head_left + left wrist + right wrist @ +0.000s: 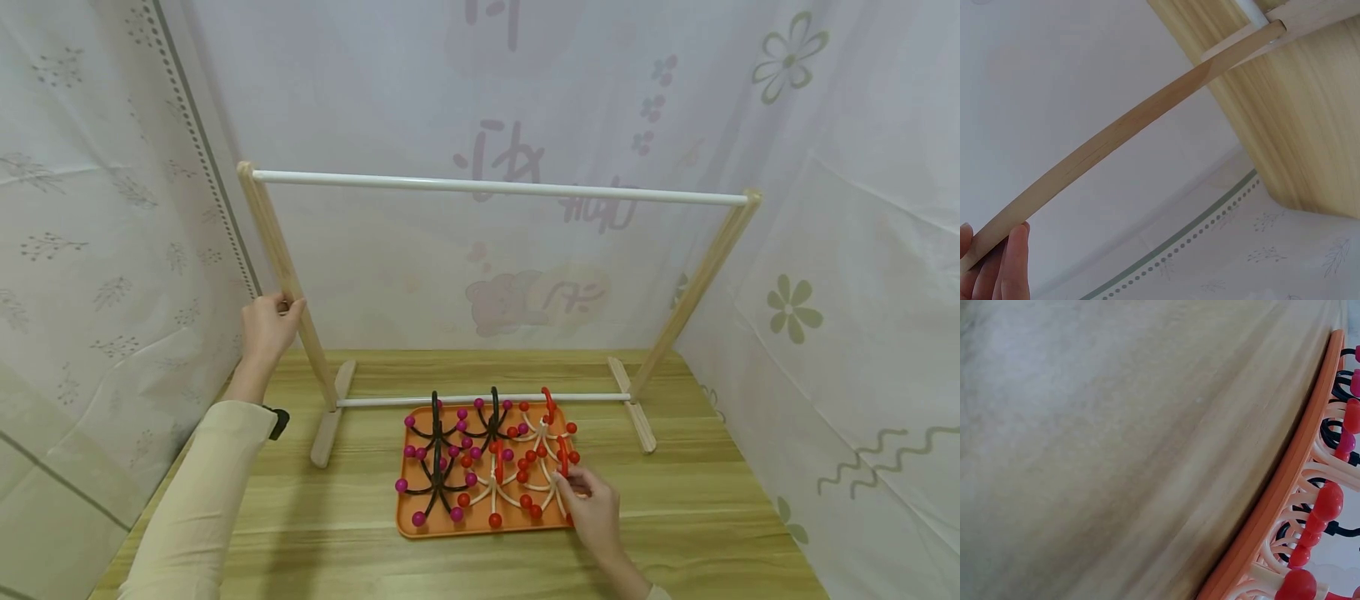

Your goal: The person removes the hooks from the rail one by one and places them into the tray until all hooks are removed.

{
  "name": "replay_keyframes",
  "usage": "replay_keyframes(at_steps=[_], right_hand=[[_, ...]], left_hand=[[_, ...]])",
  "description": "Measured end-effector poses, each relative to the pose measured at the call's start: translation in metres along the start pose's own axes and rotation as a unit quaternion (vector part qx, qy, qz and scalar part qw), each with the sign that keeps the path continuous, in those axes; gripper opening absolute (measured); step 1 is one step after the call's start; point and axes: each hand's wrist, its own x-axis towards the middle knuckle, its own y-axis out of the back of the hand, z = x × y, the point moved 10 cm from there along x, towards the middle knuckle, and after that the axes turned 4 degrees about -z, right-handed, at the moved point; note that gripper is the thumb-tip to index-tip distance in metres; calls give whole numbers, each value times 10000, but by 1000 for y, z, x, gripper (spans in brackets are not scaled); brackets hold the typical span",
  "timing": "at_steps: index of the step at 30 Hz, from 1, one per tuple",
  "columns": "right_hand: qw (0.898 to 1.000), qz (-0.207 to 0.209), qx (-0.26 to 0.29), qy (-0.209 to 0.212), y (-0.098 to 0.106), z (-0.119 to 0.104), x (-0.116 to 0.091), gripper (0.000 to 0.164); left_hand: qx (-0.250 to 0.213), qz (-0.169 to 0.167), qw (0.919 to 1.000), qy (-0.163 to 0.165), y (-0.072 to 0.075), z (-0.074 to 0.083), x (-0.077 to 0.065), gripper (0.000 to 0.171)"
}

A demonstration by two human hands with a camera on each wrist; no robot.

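Observation:
My left hand [272,329] grips the left wooden post [288,279] of a rack partway up, thumb and fingers on either side of it. The left wrist view shows those fingers [1015,262] at the post's edge. At the front right of an orange tray [442,531], my right hand [596,508] pinches a cream multi-arm hook with red ball tips and a red top [564,457]. Two more cream hooks [493,479] stand on the tray, beside three black ones [437,482] with magenta balls. The right wrist view shows cream arms with red balls [1329,501] but no hand.
A white top bar [495,186] joins the two posts, with a lower white bar [375,402] behind the tray. The right post [693,292] stands on a wooden foot [633,408]. Patterned curtains [847,275] surround the wood-grain table [705,500].

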Motion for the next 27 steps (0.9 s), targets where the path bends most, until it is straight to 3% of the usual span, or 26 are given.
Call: replay_keyframes(at_steps=[7, 10, 17, 23, 25, 27], right_hand=[[9999, -97, -9, 68, 1, -29, 5, 12], [9999, -141, -78, -49, 1, -29, 4, 12], [9997, -1, -140, -224, 2, -2, 0, 22], [9989, 167, -64, 423, 9, 41, 2, 20], [9981, 299, -81, 534, 17, 41, 9, 18], [9966, 460, 186, 660, 28, 26, 21, 17]], left_hand=[[-12, -99, 9999, 134, 1, 0, -1, 29], [-15, -152, 9997, 169, 0, 0, -1, 29], [-32, -216, 9996, 193, -1, -1, -2, 31], [-26, -183, 9997, 157, 0, -2, -1, 31], [-13, -189, 9997, 139, -1, -2, -1, 31], [-15, -187, 9997, 147, -1, -2, -1, 30]])
